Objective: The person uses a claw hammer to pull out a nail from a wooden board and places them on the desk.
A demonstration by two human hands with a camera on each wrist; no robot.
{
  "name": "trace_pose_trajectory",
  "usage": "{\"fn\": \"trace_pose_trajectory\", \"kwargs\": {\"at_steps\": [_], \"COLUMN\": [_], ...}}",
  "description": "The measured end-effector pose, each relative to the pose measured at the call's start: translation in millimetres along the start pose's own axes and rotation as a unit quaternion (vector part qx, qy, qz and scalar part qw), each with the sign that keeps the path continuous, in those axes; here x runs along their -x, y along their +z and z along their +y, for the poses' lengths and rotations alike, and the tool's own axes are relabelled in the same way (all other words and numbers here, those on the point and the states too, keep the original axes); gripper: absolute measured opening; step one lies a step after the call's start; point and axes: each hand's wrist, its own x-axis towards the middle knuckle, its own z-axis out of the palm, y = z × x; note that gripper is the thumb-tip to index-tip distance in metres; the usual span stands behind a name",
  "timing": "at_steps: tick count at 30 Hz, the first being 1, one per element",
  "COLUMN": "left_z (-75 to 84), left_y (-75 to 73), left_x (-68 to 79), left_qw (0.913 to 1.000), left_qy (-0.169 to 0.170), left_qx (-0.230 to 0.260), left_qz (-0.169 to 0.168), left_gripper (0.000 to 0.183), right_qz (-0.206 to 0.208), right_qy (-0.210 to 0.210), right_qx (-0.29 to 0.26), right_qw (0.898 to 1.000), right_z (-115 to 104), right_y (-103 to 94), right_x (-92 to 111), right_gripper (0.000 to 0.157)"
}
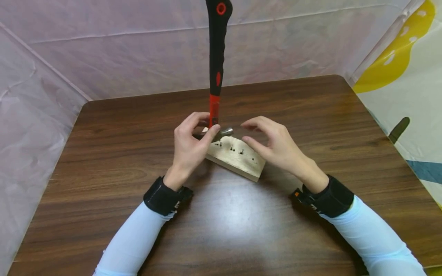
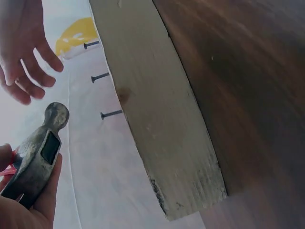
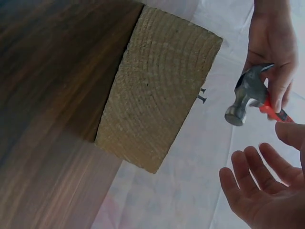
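Note:
My left hand (image 1: 189, 145) grips a claw hammer (image 1: 216, 53) just above its metal head, with the black and red handle pointing up and away. In the left wrist view the hammer head (image 2: 35, 157) is held apart from a thick wooden block (image 2: 147, 95). Several nails (image 2: 100, 77) stick out of the block's top face. To the right, my right hand (image 1: 276, 143) hovers over the block's right end, fingers loosely bent and holding nothing. The right wrist view shows its spread fingers (image 3: 245, 171) below the hammer, not touching it.
The block lies on a brown wooden table (image 1: 121, 161), slightly tilted in direction. Pale sheeting (image 1: 138, 57) hangs behind and left of the table. At the right, a sheet with a yellow shape (image 1: 397, 57) borders the table edge.

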Motion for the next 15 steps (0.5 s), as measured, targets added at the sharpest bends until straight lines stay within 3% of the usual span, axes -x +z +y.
{"fn": "trace_pose_trajectory", "kwargs": {"at_steps": [4,8,15], "left_z": [18.5,22.0,-3.9], "left_y": [0.7,3.8,13.2], "left_x": [-1.1,0.0,5.3], "left_qw": [0.9996,0.9985,0.9967], "left_qy": [0.006,0.007,0.019], "left_qx": [0.023,0.051,0.071], "left_qz": [-0.012,-0.019,-0.035], "left_gripper": [0.021,0.021,0.023], "right_qz": [0.001,0.009,0.044], "right_qy": [-0.004,-0.015,-0.032], "right_qx": [-0.007,-0.015,-0.034], "right_qw": [1.0,1.0,0.998], "right_z": [-0.7,-2.5,-8.1], "right_y": [3.4,6.8,8.3], "right_x": [-2.3,-5.2,-12.9], "right_gripper": [0.03,0.031,0.03]}}
